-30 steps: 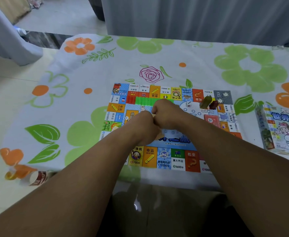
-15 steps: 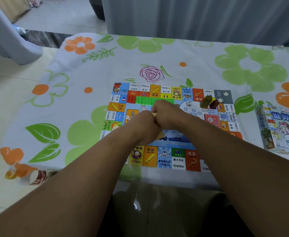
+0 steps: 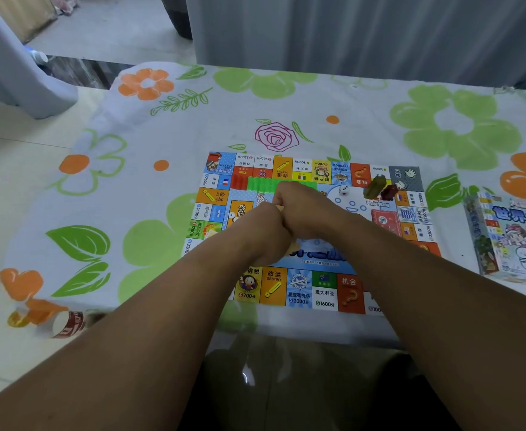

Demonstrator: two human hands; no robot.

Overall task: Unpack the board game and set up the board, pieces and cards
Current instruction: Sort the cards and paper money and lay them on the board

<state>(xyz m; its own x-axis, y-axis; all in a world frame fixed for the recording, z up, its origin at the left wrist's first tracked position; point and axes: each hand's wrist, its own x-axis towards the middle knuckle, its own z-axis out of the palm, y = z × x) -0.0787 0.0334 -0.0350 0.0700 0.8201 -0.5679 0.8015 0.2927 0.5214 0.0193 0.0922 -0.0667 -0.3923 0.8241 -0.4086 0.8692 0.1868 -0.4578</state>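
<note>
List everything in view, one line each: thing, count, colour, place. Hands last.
tablecloth: one, white with green and orange flowers, under everything
board: one, many-coloured, flat in the middle
green pieces: one row, green, board's far side
red pieces: a few, red, left of the green row
die: one, white, on the board
olive token: one, olive, near the board's far right corner
dark red token: one, dark red, beside the olive token
box: one, pale blue, far right
pale thing: one, tan, mostly hidden between the hands
left hand: curled, against the right hand
right hand: curled, over the board
</note>
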